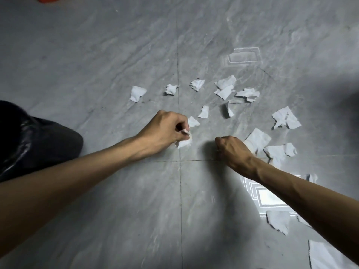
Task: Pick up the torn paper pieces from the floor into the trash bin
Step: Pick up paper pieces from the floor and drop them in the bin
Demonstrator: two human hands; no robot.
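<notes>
Head view: left hand (165, 131) low over the grey floor (97, 55), fingers curled tight on a crumpled scrap (183, 142) that shows beneath them. Right hand (233, 150) fisted near centre; cannot tell what its fingers grip. Torn paper pieces (225, 88) lie scattered from 12 to 4 o'clock. Black-lined bin (29, 140) sits at 9 o'clock, well apart from the pieces.

I see torn paper pieces (225, 90), white, ragged, scattered flat on floor from 12 to 4 o'clock; trash bin (29, 140), black-lined, sits at 9 o'clock.
</notes>
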